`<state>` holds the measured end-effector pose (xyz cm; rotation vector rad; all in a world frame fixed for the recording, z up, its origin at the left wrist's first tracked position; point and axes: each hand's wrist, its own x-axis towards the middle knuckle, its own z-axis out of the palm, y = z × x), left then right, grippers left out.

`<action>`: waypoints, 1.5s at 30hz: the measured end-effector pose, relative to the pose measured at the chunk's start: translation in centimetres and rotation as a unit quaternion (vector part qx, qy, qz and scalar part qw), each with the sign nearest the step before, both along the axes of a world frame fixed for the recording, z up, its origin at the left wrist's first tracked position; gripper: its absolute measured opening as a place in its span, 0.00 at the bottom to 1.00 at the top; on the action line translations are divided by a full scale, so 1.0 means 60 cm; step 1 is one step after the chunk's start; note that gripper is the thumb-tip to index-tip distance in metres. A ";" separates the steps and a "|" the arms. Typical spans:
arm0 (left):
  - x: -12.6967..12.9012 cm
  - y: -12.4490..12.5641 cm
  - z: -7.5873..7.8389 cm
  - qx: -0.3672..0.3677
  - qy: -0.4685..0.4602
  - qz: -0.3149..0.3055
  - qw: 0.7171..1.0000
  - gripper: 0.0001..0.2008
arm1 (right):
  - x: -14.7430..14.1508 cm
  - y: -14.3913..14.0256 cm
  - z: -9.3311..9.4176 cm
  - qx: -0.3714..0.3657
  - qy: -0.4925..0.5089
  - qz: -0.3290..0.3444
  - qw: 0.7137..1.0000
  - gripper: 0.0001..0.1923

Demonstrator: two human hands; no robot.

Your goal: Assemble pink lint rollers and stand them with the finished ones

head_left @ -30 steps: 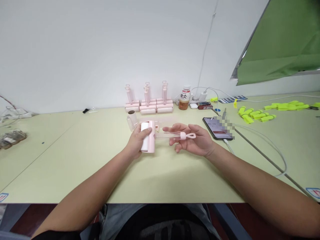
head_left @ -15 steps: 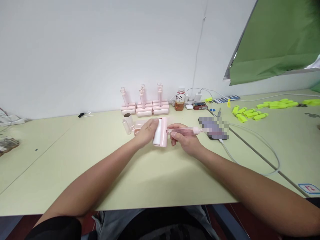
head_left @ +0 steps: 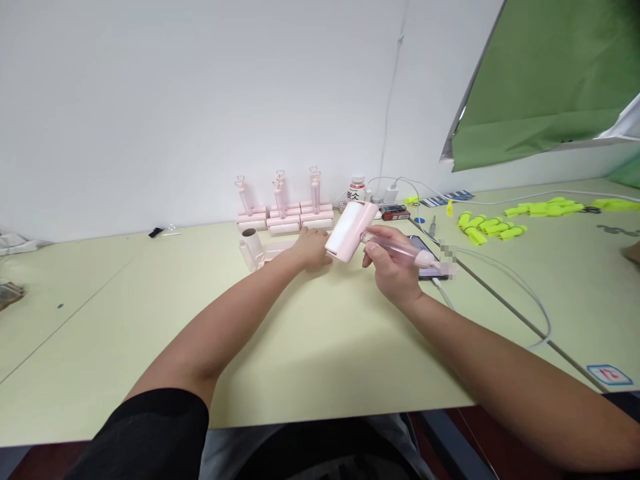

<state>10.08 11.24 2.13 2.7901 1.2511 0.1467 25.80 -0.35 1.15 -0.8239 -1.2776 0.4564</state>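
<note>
A pink lint roller (head_left: 350, 230) is gripped by its clear handle in the closed right hand (head_left: 393, 267), raised above the table (head_left: 320, 333), while the left hand (head_left: 313, 250), fingers loosely open, rests empty beside it

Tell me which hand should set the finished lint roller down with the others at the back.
Right, probably. The right hand already grips the lint roller by its handle, raised toward the standing rollers. The left hand rests on the table, holding nothing visible.

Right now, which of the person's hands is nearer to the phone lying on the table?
The right. The right hand, holding the pink lint roller by its handle, hovers just left of the phone. The left hand rests farther left, beyond the roller.
</note>
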 end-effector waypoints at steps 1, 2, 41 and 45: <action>0.007 0.004 -0.001 0.000 -0.001 0.005 1.000 0.31 | 0.001 0.002 0.001 -0.002 0.008 0.000 1.000 0.13; 0.014 0.009 -0.002 -0.005 -0.006 0.010 1.000 0.31 | 0.001 0.004 0.001 -0.004 0.014 0.000 1.000 0.13; -0.151 -0.153 -0.024 -0.360 -0.572 0.097 0.730 0.27 | -0.034 -0.027 -0.031 -0.106 -0.018 0.216 0.970 0.15; -0.150 -0.154 -0.025 -0.362 -0.565 0.091 0.736 0.28 | -0.034 -0.027 -0.029 -0.126 -0.034 0.222 0.966 0.15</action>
